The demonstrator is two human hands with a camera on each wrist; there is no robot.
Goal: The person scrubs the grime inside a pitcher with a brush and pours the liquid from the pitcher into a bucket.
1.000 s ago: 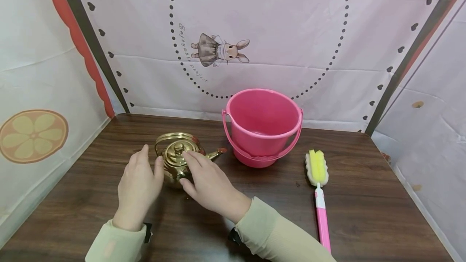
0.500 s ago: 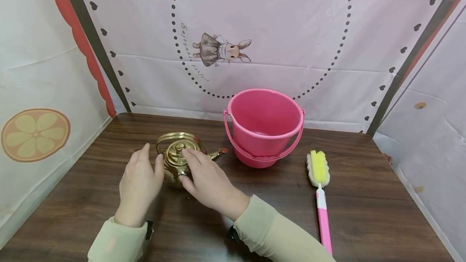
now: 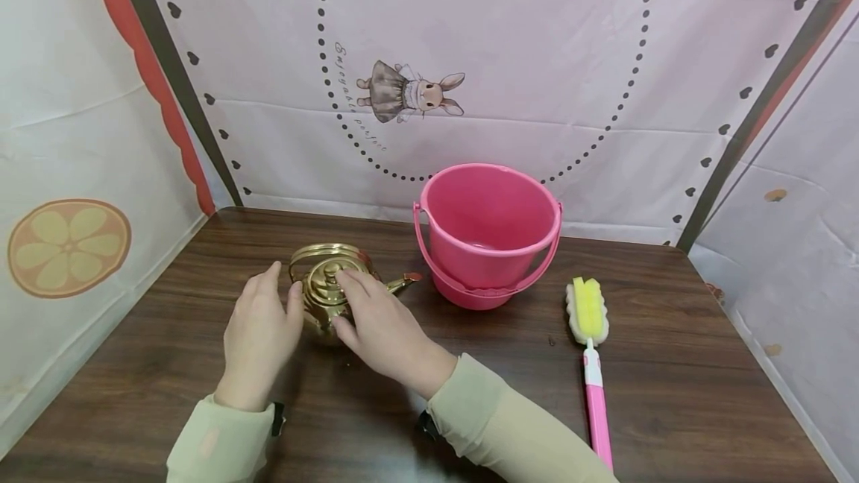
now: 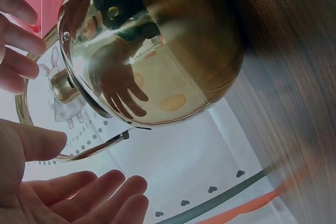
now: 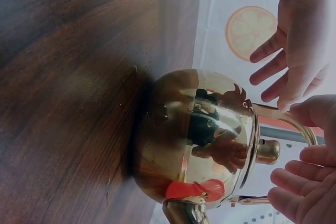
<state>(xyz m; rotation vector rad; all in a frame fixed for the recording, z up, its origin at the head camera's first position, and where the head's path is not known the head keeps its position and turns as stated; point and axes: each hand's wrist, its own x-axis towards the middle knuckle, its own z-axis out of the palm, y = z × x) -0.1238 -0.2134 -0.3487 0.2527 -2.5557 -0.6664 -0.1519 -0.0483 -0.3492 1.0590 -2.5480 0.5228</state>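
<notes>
A shiny gold kettle [image 3: 322, 298] with a lid knob and a raised hoop handle stands upright on the table, its red-tipped spout [image 3: 403, 282] pointing right. My left hand [image 3: 260, 334] is held at the kettle's left side, fingers extended. Across the front right comes my right hand [image 3: 391, 332], its fingers overlapping the lid in the head view. In the left wrist view, the kettle body [image 4: 173, 51] reflects a spread hand, and both hands show gaps from the metal. From the right wrist, the lid knob [image 5: 268, 151] sits between the two hands, and neither hand grips it.
A pink bucket [image 3: 478, 282] with its handle lowered stands behind and right of the kettle. On the right lies a sponge brush [image 3: 587, 311] with a pink and white handle. The dark wood table [image 3: 510, 393] is bordered by printed cloth walls [image 3: 537, 58].
The head view has shifted slightly. Both hands stay around the kettle with only tiny movement, and the kettle, bucket and brush keep their places.
</notes>
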